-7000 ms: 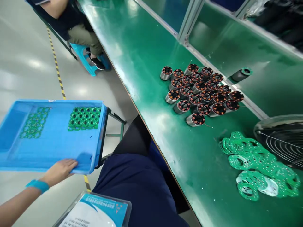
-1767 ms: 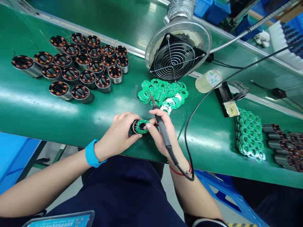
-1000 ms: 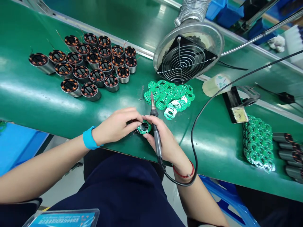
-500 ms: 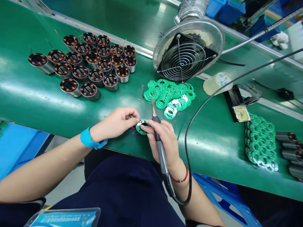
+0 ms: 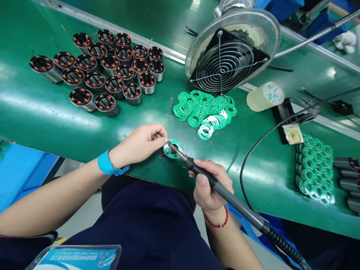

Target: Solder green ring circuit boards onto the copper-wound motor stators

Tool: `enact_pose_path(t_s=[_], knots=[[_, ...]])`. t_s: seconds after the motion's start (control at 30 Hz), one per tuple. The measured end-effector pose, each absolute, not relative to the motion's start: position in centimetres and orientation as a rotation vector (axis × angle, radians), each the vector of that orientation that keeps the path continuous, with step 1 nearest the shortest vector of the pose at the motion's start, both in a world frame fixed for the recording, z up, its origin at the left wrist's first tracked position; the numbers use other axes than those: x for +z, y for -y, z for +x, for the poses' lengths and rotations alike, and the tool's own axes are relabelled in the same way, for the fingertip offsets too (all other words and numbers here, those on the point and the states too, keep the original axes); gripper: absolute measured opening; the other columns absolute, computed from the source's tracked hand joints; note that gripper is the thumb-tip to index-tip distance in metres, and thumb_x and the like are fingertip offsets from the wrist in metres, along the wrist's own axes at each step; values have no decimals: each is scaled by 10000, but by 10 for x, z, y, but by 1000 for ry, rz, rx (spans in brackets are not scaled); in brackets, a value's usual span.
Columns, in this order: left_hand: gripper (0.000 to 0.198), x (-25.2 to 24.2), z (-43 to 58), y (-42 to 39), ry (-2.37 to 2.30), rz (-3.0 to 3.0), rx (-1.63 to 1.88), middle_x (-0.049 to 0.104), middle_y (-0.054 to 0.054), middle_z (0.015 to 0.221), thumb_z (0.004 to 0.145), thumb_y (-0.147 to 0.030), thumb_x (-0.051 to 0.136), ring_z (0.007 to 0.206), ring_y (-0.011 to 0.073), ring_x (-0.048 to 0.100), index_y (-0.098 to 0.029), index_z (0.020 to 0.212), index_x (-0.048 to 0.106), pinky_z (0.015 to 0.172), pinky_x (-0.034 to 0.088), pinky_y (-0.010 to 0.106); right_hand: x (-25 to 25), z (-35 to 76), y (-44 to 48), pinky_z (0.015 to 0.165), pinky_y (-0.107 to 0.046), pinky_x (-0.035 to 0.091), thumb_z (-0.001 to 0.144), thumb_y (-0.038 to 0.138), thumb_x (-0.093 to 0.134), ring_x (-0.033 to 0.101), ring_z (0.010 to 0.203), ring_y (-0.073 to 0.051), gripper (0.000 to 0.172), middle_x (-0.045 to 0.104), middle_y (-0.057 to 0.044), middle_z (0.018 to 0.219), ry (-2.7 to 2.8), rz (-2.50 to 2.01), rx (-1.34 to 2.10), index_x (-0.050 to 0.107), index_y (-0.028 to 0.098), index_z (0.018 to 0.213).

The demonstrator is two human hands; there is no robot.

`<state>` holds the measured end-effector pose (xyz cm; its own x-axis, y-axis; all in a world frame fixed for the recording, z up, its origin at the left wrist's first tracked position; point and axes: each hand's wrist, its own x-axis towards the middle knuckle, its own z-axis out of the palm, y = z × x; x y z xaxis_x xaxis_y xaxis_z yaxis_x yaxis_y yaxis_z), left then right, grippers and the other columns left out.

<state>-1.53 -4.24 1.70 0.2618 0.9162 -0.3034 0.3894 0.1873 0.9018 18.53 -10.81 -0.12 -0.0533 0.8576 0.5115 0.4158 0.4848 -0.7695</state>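
My right hand (image 5: 212, 182) grips a soldering iron (image 5: 222, 189) by its dark handle. The iron slants up and left, its tip over the near-left part of a green ring-shaped circuit board (image 5: 168, 153), apparently touching it. Thin copper wires stick out around the board's rim. At the board's upper left edge my left hand (image 5: 147, 142) is closed, thumb and forefinger pinched together. What lies between those fingertips is too small to make out. Whether a motor stator sits beneath the board is hidden.
Several wound stators (image 5: 105, 80) stand at the left. Behind the board lies a pile of green ring boards (image 5: 194, 112), with a fume fan (image 5: 222, 67) beyond. To the right are a solder spool (image 5: 261, 97), an iron stand (image 5: 281, 120) and stacked boards (image 5: 315, 168). The iron's cable (image 5: 247, 161) loops across.
My right hand has let go of the board, drawn back rightward and swung the iron from upright to pointing at the board. My left hand stays pinched at its edge.
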Motion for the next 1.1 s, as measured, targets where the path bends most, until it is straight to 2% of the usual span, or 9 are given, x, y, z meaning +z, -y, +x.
enact_pose_path(t_s=[0.13,0.23,0.33,0.43,0.67,0.77,0.93,1.0,1.1], knots=[[96,17,-15,43,-1341,1424,576,497,-59,562,778,-251,536,513,92,415,-184,731,585,497,323,226,-9,190,108,528,-329,588,989,356,537,697,556,-172,235,721,-10,768,1703,-1074,492,660,262,1165],[100,16,-15,44,-1341,1442,575,490,-61,560,793,-257,532,512,96,414,-189,732,571,492,313,230,-11,190,103,738,-389,639,1007,268,503,775,809,-212,373,778,-45,959,1744,-1084,529,522,282,1379],[100,14,-15,44,-1333,1467,582,490,-64,569,803,-255,522,517,97,422,-194,731,557,497,321,230,-5,184,93,930,-441,599,981,200,530,729,1092,-242,452,753,-76,1181,1934,-1139,594,467,293,1419],[99,13,-16,44,-1334,1501,581,479,-69,572,813,-256,521,524,98,429,-196,739,551,507,333,232,-1,179,83,1005,-466,561,937,180,567,632,1260,-272,500,671,-113,1343,2155,-1103,672,462,265,1419],[178,16,-22,56,-1336,1638,440,595,-24,698,892,-364,521,634,152,555,-197,878,581,602,434,279,-7,179,72,894,-420,580,950,198,555,687,1027,-249,449,707,-88,1129,2170,-1111,681,472,262,1387],[170,16,-25,60,-1315,1846,385,596,-7,735,901,-281,476,653,152,541,-192,825,598,646,426,294,-12,180,71,835,-411,576,959,235,559,663,965,-255,433,686,-91,1071,2152,-1141,578,476,254,1384],[144,17,-19,54,-1379,1984,622,562,-6,733,870,-207,472,659,142,507,-187,776,579,637,404,277,-18,180,72,807,-434,557,954,348,594,637,919,-274,483,679,-94,1048,2164,-1195,428,466,267,1414],[124,17,-14,51,-1344,1879,678,559,-20,708,864,-222,501,625,126,494,-189,780,586,601,397,254,-17,180,72,835,-449,550,948,378,612,648,981,-289,523,691,-107,1108,2187,-1164,383,444,270,1431],[115,17,-8,48,-1297,1721,690,572,-27,691,851,-244,529,606,115,496,-186,787,605,575,397,238,-13,180,73,938,-468,516,959,303,598,624,1178,-294,547,686,-117,1272,2180,-1042,343,386,289,1462]])
